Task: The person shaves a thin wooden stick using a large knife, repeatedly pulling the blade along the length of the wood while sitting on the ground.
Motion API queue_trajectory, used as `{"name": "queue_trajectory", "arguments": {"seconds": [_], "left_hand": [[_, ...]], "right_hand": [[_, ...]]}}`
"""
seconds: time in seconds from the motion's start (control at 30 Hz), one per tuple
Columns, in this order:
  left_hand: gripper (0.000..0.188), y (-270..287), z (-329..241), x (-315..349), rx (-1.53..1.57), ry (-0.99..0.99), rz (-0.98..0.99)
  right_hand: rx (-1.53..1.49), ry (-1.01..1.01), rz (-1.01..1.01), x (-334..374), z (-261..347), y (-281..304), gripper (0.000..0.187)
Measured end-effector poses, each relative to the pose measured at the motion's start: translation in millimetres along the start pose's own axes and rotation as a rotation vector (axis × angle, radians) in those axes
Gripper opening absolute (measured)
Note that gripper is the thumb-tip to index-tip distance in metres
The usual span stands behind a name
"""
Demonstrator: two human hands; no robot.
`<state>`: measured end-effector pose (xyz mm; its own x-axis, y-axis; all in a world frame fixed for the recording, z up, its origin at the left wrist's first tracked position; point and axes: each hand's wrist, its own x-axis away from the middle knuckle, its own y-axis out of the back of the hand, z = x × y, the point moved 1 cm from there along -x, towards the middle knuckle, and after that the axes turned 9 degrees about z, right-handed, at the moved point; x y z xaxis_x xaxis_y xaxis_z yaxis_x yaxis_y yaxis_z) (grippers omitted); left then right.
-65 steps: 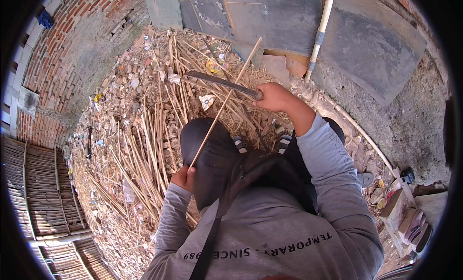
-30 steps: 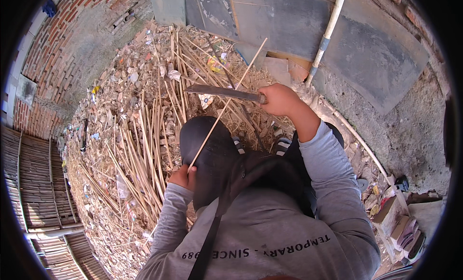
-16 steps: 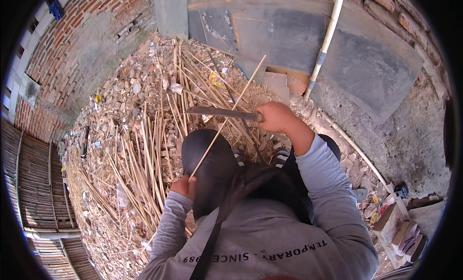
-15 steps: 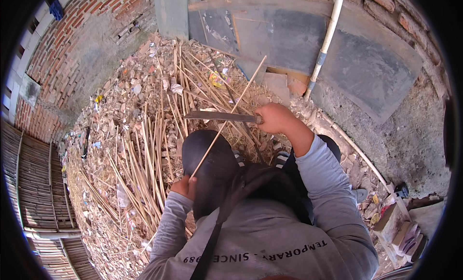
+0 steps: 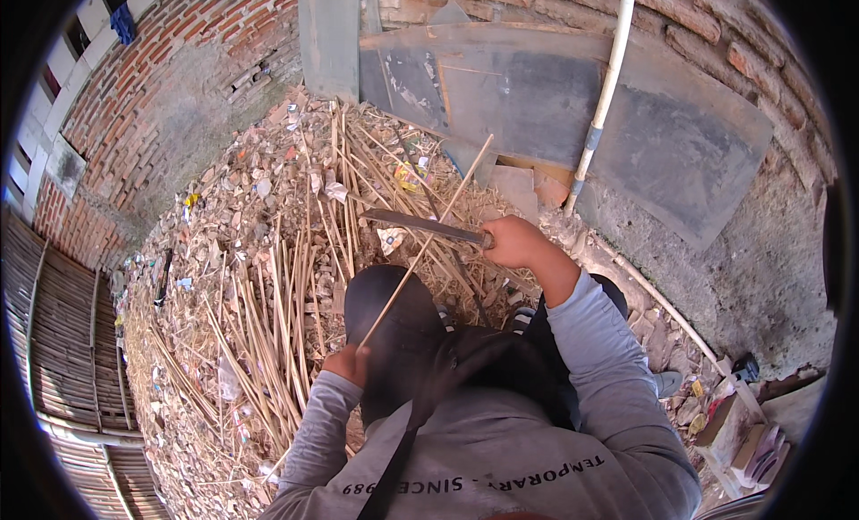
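- The ground [image 5: 210,229], strewn with broken rubble and straw, carries everything here, clock directions taken from mid-view.
- Long pale sticks [image 5: 273,332] lie in a loose bundle toward 8 o'clock.
- More sticks [image 5: 340,157] lie crisscrossed toward 11.
- A yellow wrapper [image 5: 410,177] lies near 12.
- A dark narrow object [image 5: 164,277] lies at 9.

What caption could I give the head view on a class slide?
Left hand grips a stick; right hand holds a knife that crosses the stick in this view.
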<state>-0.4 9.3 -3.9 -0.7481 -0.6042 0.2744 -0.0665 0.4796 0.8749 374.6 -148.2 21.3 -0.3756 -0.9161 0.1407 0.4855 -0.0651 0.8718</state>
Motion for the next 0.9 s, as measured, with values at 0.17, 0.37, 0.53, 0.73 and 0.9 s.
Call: {"name": "queue_trajectory", "arguments": {"seconds": [0.17, 0.37, 0.53, 0.73, 0.9], "left_hand": [[0.038, -2.8, 3.5, 0.7, -0.009, -0.009, -0.006], [0.038, 0.2, -0.1, 1.0, 0.001, -0.008, 0.010], [0.041, 4.5, -6.1, 2.3, -0.005, 0.022, 0.031], [0.043, 1.6, -5.3, 2.7, -0.034, 0.020, 0.016], [0.042, 1.2, -4.6, 1.0, -0.036, 0.014, 0.024]], "right_hand": [[-0.037, 0.061, 0.029, 4.9, 9.2, 7.8, 0.030], [-0.053, -0.014, 0.041, 1.3, -3.0, 7.3, 0.033], [-0.020, 0.003, 0.028, -2.4, -3.8, -4.1, 0.034], [0.026, -0.030, 0.048, 8.2, 12.8, 12.3, 0.031], [0.022, -0.038, 0.027, 9.1, 9.4, 10.7, 0.029]]}}
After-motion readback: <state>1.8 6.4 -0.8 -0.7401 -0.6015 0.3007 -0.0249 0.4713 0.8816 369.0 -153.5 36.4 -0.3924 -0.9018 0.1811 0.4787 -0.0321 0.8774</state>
